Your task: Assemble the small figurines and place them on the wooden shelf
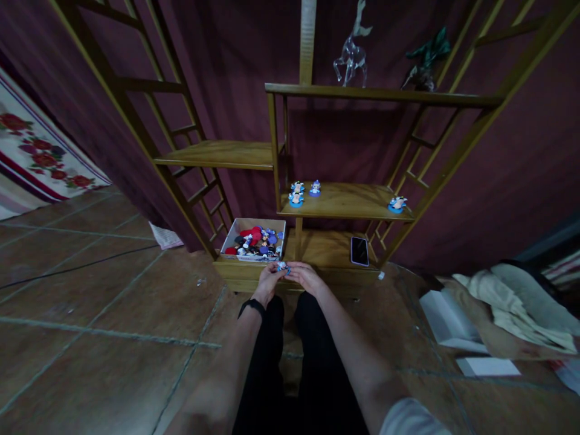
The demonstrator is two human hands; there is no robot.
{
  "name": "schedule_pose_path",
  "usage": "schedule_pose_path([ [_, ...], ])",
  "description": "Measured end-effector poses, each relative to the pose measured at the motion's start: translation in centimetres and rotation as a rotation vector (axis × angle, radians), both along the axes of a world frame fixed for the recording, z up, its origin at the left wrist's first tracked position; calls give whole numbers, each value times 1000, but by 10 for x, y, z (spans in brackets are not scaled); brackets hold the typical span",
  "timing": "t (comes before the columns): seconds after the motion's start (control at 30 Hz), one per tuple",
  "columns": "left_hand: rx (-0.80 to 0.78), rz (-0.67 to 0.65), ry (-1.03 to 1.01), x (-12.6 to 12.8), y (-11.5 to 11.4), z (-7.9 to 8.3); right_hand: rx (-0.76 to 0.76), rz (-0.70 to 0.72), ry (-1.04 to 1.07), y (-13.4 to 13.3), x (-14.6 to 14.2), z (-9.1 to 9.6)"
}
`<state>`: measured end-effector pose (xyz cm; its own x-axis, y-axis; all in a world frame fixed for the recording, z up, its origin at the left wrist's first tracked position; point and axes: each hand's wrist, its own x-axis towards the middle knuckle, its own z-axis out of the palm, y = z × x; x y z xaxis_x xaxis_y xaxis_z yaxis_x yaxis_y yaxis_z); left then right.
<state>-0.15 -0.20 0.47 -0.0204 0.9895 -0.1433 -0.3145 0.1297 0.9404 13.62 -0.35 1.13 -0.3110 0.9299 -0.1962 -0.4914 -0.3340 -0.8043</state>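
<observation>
Lower centre of the frame: the left hand (pixel 267 279) and right hand (pixel 307 277) meet fingertip to fingertip. Both are pinched closed on a small blue figure (pixel 283 266) held between them, just in front of the bottom shelf (pixel 317 248). Just up-left sits a white box (pixel 229 237) full of small toys. More figures (pixel 296 194) stand on the middle shelf (pixel 348 202) above. A phone (pixel 359 250) lies to the right. The figure seems to be mid-adjustment; any further move calls for one hand keeping a firm pinch.

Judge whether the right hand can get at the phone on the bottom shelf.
Probably yes: the phone lies near the front of the shelf, nothing between it and the right hand, though that hand and the left hand hold a small figurine.
</observation>
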Motion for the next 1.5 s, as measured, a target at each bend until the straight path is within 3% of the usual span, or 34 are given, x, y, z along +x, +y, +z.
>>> schedule_pose_path([
  [0.17,-6,20,9,2,0,0,13,-28,-21,0,-1,-4],
  [0.4,-85,-62,-115,1,0,4,8,-110,-30,2,-2,-3],
  [0.67,-121,-19,-213,-1,-1,2,8,-118,-53,2,-4,-3],
  [1.13,-112,4,-217,-1,-4,7,29,-114,-75,5,-5,-10],
  [1.5,-54,-18,-138,0,-1,1,45,-101,-103,3,-6,-10],
])
